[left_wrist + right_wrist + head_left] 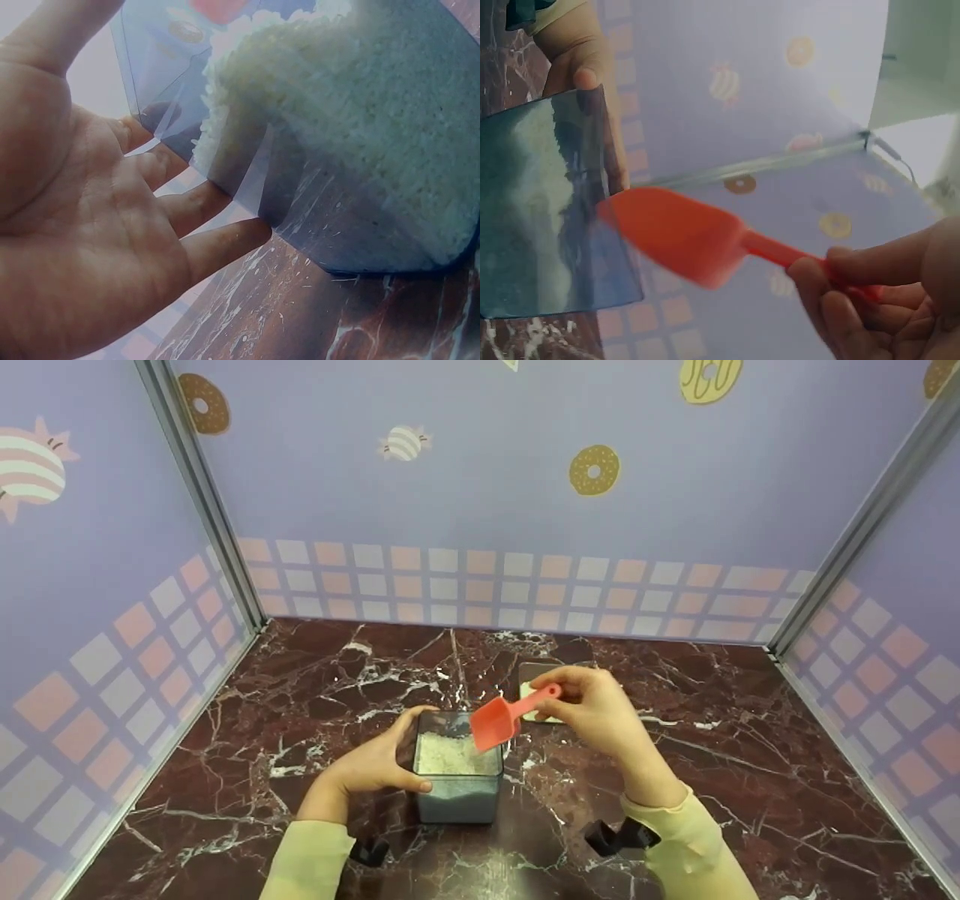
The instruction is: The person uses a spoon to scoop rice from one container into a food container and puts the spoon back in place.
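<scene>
A clear square container (457, 802) stands on the tabletop, partly filled with white rice (446, 754). My left hand (375, 765) grips it from the left, thumb on the near wall and fingers along the far side. In the left wrist view the fingers (217, 240) lie against the clear wall, with rice (360, 127) behind it. My right hand (592, 709) pinches the handle of a red scoop (495, 724). The scoop's blade is tilted over the container's right rim; it looks free of rice in the right wrist view, where the scoop (679, 232) is slightly blurred.
Behind my right hand lies a second clear square container (534, 669) with pale contents, partly hidden. White specks are scattered on the dark red marbled tabletop (360, 667) behind the rice container. Patterned purple walls (487, 495) enclose the back and both sides.
</scene>
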Demonstrator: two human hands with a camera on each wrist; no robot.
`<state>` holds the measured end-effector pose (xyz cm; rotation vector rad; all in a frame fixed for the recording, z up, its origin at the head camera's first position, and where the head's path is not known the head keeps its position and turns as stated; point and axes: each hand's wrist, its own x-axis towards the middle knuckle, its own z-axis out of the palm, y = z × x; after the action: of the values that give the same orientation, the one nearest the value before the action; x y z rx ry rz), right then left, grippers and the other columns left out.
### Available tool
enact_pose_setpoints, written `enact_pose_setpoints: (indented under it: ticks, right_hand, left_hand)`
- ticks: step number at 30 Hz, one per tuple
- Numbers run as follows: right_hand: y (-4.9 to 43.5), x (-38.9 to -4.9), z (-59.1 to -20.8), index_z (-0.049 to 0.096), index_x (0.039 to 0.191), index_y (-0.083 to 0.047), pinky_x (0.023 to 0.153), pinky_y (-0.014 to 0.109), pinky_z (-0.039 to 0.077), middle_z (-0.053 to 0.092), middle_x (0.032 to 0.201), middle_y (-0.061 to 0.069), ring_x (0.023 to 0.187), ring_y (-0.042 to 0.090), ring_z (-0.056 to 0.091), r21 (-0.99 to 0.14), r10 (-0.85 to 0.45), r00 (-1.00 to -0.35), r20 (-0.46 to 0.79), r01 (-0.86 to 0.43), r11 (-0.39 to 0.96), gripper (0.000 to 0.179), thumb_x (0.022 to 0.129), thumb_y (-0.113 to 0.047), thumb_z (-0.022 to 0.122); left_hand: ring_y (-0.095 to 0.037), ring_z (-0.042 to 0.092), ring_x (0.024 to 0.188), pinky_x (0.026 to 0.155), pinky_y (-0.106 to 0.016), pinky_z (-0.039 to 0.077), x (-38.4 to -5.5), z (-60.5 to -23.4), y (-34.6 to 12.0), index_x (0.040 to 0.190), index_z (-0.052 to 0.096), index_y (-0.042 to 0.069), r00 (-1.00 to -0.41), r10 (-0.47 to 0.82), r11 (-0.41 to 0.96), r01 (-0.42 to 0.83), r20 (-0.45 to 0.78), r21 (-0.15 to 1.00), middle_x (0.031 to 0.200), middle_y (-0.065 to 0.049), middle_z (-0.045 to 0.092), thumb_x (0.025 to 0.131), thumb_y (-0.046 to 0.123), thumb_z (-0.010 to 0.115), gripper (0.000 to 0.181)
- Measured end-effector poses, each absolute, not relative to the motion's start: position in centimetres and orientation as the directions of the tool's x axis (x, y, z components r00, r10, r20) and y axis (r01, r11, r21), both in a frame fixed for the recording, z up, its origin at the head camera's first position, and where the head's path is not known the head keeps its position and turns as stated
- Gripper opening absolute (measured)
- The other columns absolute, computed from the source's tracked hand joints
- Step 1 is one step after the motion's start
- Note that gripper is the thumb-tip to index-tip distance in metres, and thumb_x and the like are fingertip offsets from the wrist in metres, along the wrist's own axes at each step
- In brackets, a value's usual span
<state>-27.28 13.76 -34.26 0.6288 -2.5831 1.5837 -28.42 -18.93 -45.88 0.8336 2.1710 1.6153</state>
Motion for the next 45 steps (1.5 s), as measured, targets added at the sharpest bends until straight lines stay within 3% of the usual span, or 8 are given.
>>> enact_pose_setpoints:
  ticks: [6, 12, 18, 24, 31, 34, 39, 45]
  right_hand:
    - [11.1, -26.6, -31.5, 0.077, 0.107, -0.004, 0.05, 0.02, 0.045, 0.075, 0.082, 0.006, 0.059, 0.008, 0.057, -0.668, -0.384, -0.905, 0.184, -0.402, 0.626, 0.018, 0.09, -0.004, 0.072]
    - [8.8, -26.4, -30.1, 0.078, 0.101, -0.004, 0.052, 0.022, 0.043, 0.072, 0.079, 0.003, 0.057, 0.009, 0.051, -0.533, -0.415, -0.902, 0.116, -0.409, 0.741, 0.021, 0.083, 0.001, 0.069]
    - [7.4, -26.4, -30.5, 0.079, 0.09, -0.006, 0.052, 0.022, 0.043, 0.071, 0.07, -0.001, 0.055, 0.009, 0.053, -0.51, -0.409, -0.909, 0.085, -0.393, 0.766, 0.024, 0.079, 0.006, 0.061]
    - [7.5, -26.8, -32.6, 0.078, 0.09, -0.005, 0.051, 0.022, 0.049, 0.069, 0.067, 0.0, 0.054, 0.008, 0.061, -0.584, -0.376, -0.924, 0.072, -0.345, 0.735, 0.013, 0.082, 0.002, 0.071]
    - [8.9, -27.3, -36.3, 0.076, 0.095, -0.001, 0.052, 0.017, 0.047, 0.067, 0.072, 0.003, 0.063, 0.013, 0.064, -0.789, -0.315, -0.946, 0.071, -0.247, 0.563, 0.01, 0.087, 0.002, 0.072]
    - [9.5, -27.3, -37.7, 0.076, 0.098, 0.0, 0.055, 0.018, 0.053, 0.069, 0.074, 0.005, 0.066, 0.015, 0.068, -0.854, -0.318, -0.945, 0.072, -0.223, 0.47, 0.011, 0.087, 0.002, 0.073]
    - [10.0, -27.2, -39.3, 0.073, 0.103, 0.005, 0.066, 0.025, 0.062, 0.075, 0.082, 0.012, 0.068, 0.011, 0.069, -0.921, -0.336, -0.94, 0.065, -0.186, 0.343, 0.015, 0.088, 0.004, 0.07]
    - [9.9, -27.2, -40.2, 0.071, 0.106, 0.009, 0.065, 0.023, 0.061, 0.076, 0.085, 0.017, 0.069, 0.013, 0.071, -0.955, -0.34, -0.938, 0.065, -0.158, 0.253, 0.018, 0.089, 0.003, 0.072]
  left_hand:
    - [-0.033, 0.062, 0.12, 0.105, -0.036, 0.051, -28.4, -45.9, -19.0, 0.155, 0.021, 0.014, -0.786, 0.612, 0.201, 0.266, 0.091, 0.943, 0.148, -0.024, 0.05, 0.073, 0.012, 0.087, 0.105]
    - [-0.032, 0.061, 0.121, 0.107, -0.042, 0.049, -28.4, -45.8, -18.8, 0.156, 0.021, 0.013, -0.792, 0.605, 0.224, 0.272, 0.085, 0.936, 0.146, -0.021, 0.052, 0.071, 0.012, 0.087, 0.107]
    - [-0.031, 0.058, 0.125, 0.107, -0.039, 0.049, -28.4, -45.8, -18.7, 0.158, 0.017, 0.01, -0.792, 0.607, 0.216, 0.244, 0.066, 0.945, 0.151, -0.02, 0.049, 0.073, 0.005, 0.086, 0.109]
    - [-0.03, 0.061, 0.12, 0.106, -0.045, 0.049, -28.4, -45.8, -18.6, 0.157, 0.019, 0.012, -0.793, 0.605, 0.212, 0.247, 0.072, 0.946, 0.148, -0.022, 0.05, 0.072, 0.007, 0.087, 0.109]
    - [-0.032, 0.057, 0.127, 0.104, -0.035, 0.052, -28.4, -45.8, -18.7, 0.156, 0.019, 0.014, -0.786, 0.614, 0.165, 0.21, 0.067, 0.964, 0.153, -0.022, 0.044, 0.074, 0.003, 0.086, 0.107]
    - [-0.033, 0.055, 0.131, 0.106, -0.034, 0.051, -28.4, -45.9, -18.8, 0.156, 0.02, 0.015, -0.788, 0.612, 0.168, 0.213, 0.067, 0.962, 0.154, -0.019, 0.045, 0.074, 0.004, 0.086, 0.106]
    - [-0.036, 0.051, 0.136, 0.108, -0.034, 0.048, -28.4, -45.9, -18.8, 0.156, 0.021, 0.016, -0.791, 0.608, 0.185, 0.226, 0.069, 0.956, 0.157, -0.017, 0.044, 0.073, 0.005, 0.087, 0.106]
    - [-0.036, 0.046, 0.142, 0.111, -0.026, 0.043, -28.4, -45.7, -18.8, 0.156, 0.02, 0.015, -0.792, 0.606, 0.224, 0.254, 0.07, 0.941, 0.156, -0.015, 0.045, 0.073, 0.01, 0.088, 0.108]
